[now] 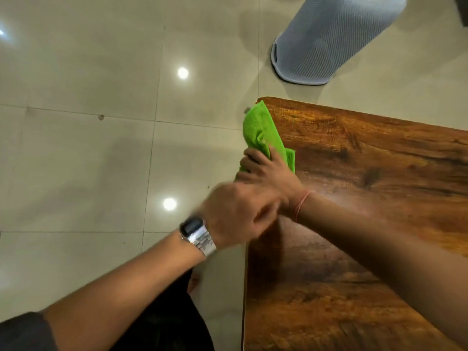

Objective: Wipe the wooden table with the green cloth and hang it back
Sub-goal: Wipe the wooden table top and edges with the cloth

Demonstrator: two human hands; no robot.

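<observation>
Floor tiles (pixel 76 160) filled the left side, glossy with light reflections. Left hand (pixel 235 214), blurred, with a wristwatch (pixel 197 234) on its wrist, hovered loosely curled and grasping nothing beside the wooden surface (pixel 367 173). Right hand (pixel 268 171) clutched the green cloth (pixel 260 133) at the surface's left edge near the far corner. Farther right, a grey mesh basket (pixel 329 39) stood on the floor.
</observation>
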